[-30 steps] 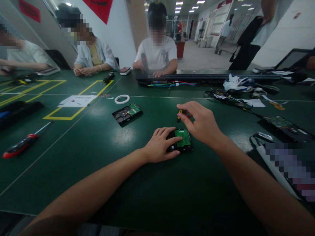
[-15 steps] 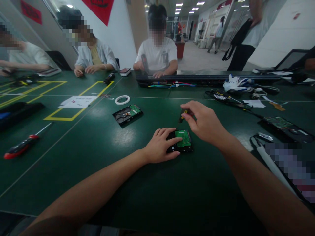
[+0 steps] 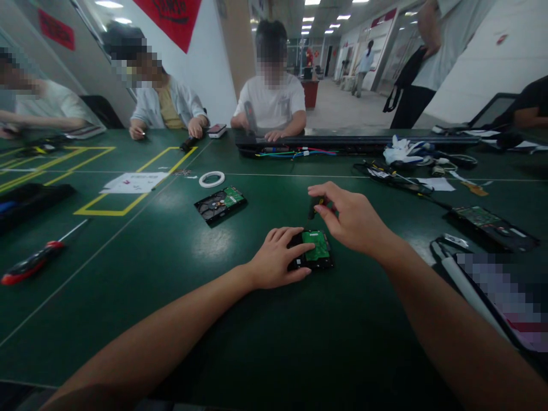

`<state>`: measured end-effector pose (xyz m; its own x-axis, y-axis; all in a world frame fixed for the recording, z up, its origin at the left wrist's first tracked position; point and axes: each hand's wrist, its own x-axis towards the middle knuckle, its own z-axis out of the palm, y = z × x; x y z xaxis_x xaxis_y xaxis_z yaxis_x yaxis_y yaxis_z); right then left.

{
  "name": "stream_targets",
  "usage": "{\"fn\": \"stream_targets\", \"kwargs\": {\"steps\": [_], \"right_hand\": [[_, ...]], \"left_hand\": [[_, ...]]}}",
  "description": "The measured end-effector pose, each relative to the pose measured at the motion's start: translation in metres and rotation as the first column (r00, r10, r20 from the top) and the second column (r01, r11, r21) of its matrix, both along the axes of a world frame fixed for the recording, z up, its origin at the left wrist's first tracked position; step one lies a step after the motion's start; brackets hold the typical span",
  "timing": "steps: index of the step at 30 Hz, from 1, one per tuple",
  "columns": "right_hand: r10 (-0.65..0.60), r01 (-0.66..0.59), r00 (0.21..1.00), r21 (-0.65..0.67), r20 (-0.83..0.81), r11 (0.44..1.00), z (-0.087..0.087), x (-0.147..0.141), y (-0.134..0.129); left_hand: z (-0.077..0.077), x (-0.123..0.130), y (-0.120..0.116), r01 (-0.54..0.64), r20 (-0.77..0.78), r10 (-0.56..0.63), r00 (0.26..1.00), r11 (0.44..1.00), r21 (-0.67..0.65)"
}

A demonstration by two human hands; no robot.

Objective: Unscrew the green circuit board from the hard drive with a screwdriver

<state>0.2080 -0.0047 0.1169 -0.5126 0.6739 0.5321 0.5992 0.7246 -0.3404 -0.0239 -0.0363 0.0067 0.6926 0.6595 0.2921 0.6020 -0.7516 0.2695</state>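
Apparently, the screw work before me is unfinished: the flat green board sits on the black, box-shaped hard drive, and from my distance I cannot tell which screws are in or out. My left hand holds the drive down on the smooth, glare-streaked table, thumb at its near edge, fingers across the far side. My right hand pinches a small screwdriver, dark-handled with yellow marking, above the drive; its tip is too faint to place. Beyond lie a second drive, dark and angular, and a white ring.
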Motion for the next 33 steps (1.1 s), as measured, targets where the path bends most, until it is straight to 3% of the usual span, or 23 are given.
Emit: {"fn": "stream_targets", "kwargs": {"steps": [14,20,25,33], "right_hand": [[-0.045,0.037,0.997,-0.128,-0.059,0.991,-0.0027,0.0018,0.0015],[0.024,-0.023,0.998,0.021,-0.049,1.0,-0.0002,0.0069,0.0057],[0.055,-0.054,0.998,0.021,-0.03,0.998,0.0011,0.0073,0.0064],[-0.173,0.165,0.979,0.084,0.106,0.983,0.0011,0.005,0.0036]], "left_hand": [[0.0026,0.0004,-0.0008,-0.002,-0.027,0.003,1.0,1.0,0.025],[0.0035,0.0001,-0.0008,-0.001,-0.03,0.001,1.0,1.0,0.012],[-0.001,-0.0002,0.0011,-0.009,-0.03,0.009,0.999,1.0,0.016],[-0.0018,-0.0015,0.0046,0.004,-0.044,-0.004,0.999,1.0,0.006]]}}
